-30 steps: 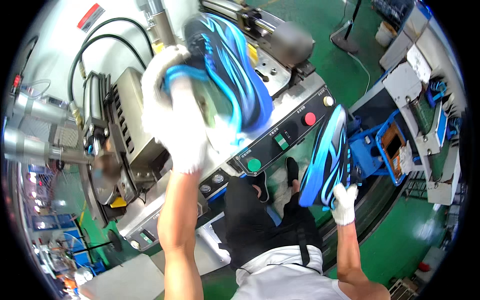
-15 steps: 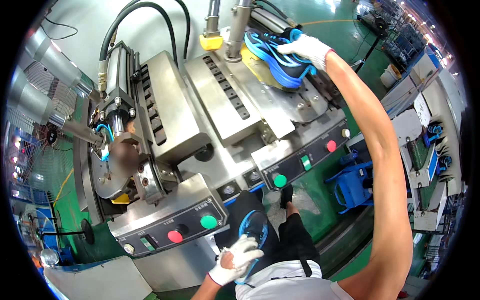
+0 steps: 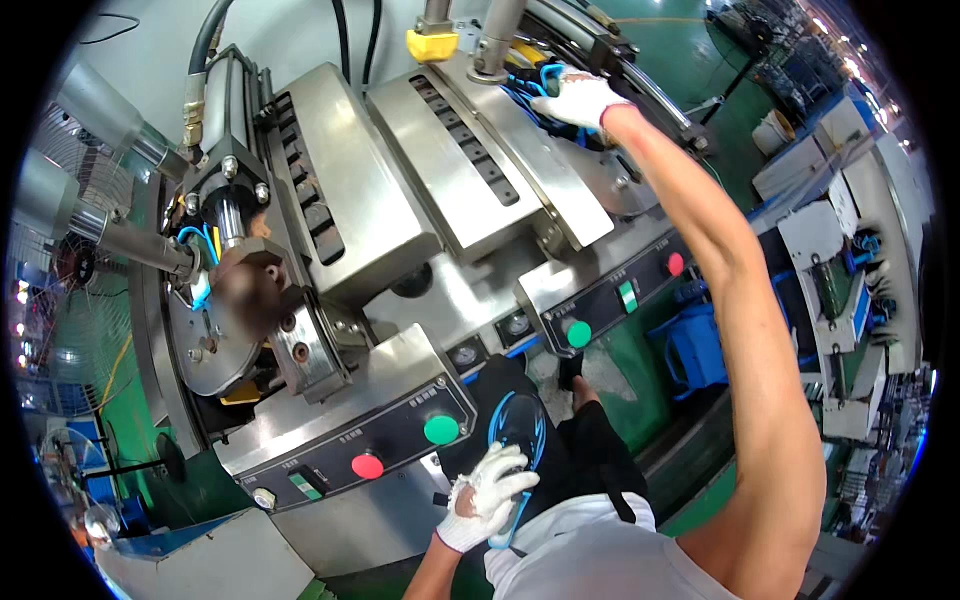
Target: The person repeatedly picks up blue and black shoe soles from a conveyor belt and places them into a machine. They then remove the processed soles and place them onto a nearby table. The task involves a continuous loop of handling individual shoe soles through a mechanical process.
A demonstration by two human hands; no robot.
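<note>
My right hand (image 3: 583,100), in a white glove, grips a black and blue sports shoe (image 3: 522,97) at the right station of a metal pressing machine (image 3: 470,170). The hand and a metal guard hide much of this shoe, beside a thick upright rod (image 3: 497,40). On my lap lies a second black and blue shoe (image 3: 518,425), its toe pointing away from me. My gloved left hand (image 3: 488,500) is closed over it, with the fingers across its upper.
Two panels carry green buttons (image 3: 441,430) and red buttons (image 3: 367,467). At left stands another station with a heavy metal clamp (image 3: 255,290), slanted cylinders and hoses. A blue plastic stool (image 3: 695,345) is beyond my right arm, and shelving (image 3: 850,300) holds more shoes.
My right hand has moved the shoe down behind the guard, so its blue sole, plainly seen before, is now hidden. My left hand stays on the lap shoe. The view has shifted slightly.
</note>
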